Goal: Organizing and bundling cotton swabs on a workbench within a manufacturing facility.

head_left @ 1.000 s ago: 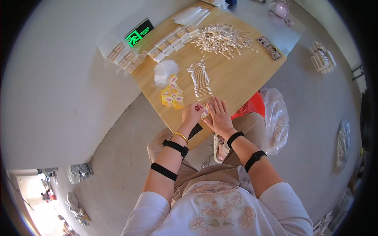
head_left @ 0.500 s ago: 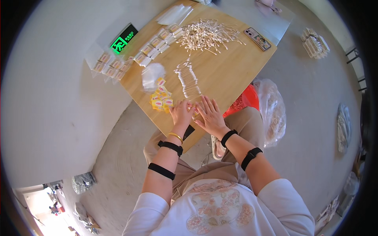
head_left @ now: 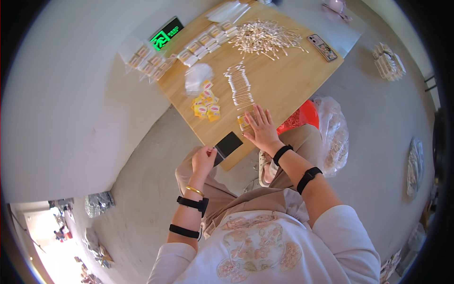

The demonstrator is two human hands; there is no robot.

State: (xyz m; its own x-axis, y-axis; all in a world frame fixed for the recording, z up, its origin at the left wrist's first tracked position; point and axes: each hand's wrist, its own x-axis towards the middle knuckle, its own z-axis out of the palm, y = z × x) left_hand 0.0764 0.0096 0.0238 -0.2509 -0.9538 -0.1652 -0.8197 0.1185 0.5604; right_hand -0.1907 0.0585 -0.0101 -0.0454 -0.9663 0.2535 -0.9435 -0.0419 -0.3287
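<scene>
At the near table corner, my left hand point(head_left: 203, 159) has its fingers pinched together by the edge of a flat black rectangle point(head_left: 228, 144). What it holds, if anything, is too small to make out. My right hand point(head_left: 263, 131) lies flat with fingers outstretched, its fingertips at a short row of cotton swabs and a yellow printed card point(head_left: 243, 121). Beyond it, a longer row of cotton swabs point(head_left: 240, 85) lies side by side. Left of that row are several loose yellow cards point(head_left: 206, 108) and a stack of clear plastic bags point(head_left: 198, 78).
A big heap of cotton swabs point(head_left: 267, 38) lies on the far part of the wooden table point(head_left: 279, 78), near a phone point(head_left: 322, 47). Packed bundles point(head_left: 206, 40) line the left edge beside a green lit sign point(head_left: 166, 34). A red container point(head_left: 302, 117) and a clear plastic sack point(head_left: 331, 135) stand at the right.
My left hand has left the swabs and cards and come nearer to me, to the black rectangle. My right hand stays over the short swab row. The whole view has shifted slightly.
</scene>
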